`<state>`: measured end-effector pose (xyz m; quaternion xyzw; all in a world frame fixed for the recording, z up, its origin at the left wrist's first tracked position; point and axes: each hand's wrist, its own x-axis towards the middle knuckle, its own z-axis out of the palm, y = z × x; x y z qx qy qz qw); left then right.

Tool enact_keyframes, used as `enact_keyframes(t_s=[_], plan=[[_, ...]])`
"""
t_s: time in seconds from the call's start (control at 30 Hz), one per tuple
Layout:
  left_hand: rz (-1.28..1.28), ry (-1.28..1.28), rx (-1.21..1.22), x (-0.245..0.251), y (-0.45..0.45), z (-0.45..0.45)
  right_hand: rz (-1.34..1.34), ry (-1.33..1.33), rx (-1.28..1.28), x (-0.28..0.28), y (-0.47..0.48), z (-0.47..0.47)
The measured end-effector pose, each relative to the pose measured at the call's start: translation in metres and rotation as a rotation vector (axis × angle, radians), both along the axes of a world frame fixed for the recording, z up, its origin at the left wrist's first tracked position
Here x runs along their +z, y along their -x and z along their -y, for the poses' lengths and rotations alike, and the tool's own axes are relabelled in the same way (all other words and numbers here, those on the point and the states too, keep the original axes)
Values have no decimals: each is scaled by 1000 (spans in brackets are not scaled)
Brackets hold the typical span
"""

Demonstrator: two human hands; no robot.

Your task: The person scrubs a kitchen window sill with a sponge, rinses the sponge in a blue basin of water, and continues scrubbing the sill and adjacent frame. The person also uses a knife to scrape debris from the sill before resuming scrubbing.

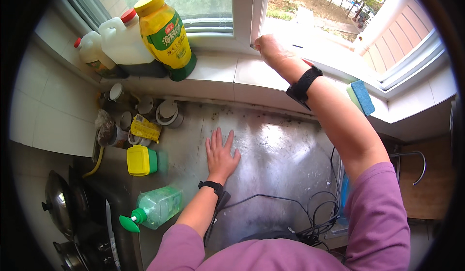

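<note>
My left hand (220, 158) lies palm down on the stainless steel counter (250, 176), fingers apart and holding nothing. My right hand (273, 51) reaches to the lower edge of the white window frame (244, 16), its fingers curled there; whether they grip something is hidden. Both wrists wear black bands. Left of my left hand stands a yellow and green plastic container (140, 160). A green pump bottle (160, 205) is nearer to me. A blue and pale green sponge (360, 97) rests on the tiled sill, right of my right forearm.
Large bottles stand on the left sill, among them a yellow squeeze bottle (167, 35) and a white jug (127, 45). Several jars and a yellow packet (146, 127) crowd the counter's back left corner. A black cable (319, 216) coils at the right. A lidded pan (58, 203) is at far left.
</note>
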<state>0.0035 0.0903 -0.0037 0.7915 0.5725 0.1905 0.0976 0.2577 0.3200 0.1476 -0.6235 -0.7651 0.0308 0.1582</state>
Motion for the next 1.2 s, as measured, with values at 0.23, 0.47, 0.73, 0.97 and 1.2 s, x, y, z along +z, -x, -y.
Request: enact_keyframes(t_s=[0.23,0.47,0.73,0.97,1.2], plan=[[8,-3,-4,1,0,0,-22,-59,-28,10,22,16],[15,8,1,3,1,0,-35,-65,-144,27,22,55],[9,3,19,3,1,1,72,-68,-137,31,41,41],[22,-7,9,2,2,2,-25,-44,17,24,18,78],[-61,7,0,-2,-3,2,-417,70,-29,-12,1,179]])
